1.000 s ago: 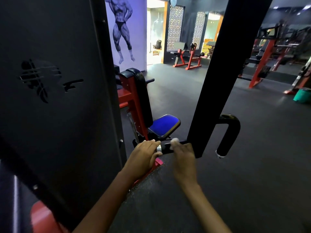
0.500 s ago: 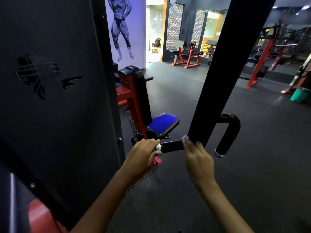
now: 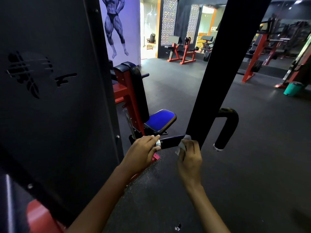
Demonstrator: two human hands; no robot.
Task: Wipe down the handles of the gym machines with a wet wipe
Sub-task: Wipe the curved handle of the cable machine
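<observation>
**A:** Looking through the head view, which is the only one: where does the handle lie from the hands?

**B:** The horizontal grip handle lies directly between them. Its long axis goes left to right, a little raised at the right, where it joins the slanted black arm of the machine. The left hand is at the free end, its fingers curled around the silver end cap. The right hand is at the inner end, just beside the joint.

**B:** The wet wipe is pinched in the right hand's fingers and pressed against the handle at that inner end. So the right hand is the nearer one to the part being wiped; I judge the left only steadies the bar.

**A:** And the pose of the arms?

**B:** Both forearms reach forward and downward from the bottom of the view. The right wrist is bent so the back of the hand faces the camera.

**A:** What does the next move depend on?

**B:** I think the wipe must travel along the bar's axis, toward the left hand. The curved vertical handle hangs to the right of the slanted arm, apart from both hands, and seems not yet wiped.
</observation>
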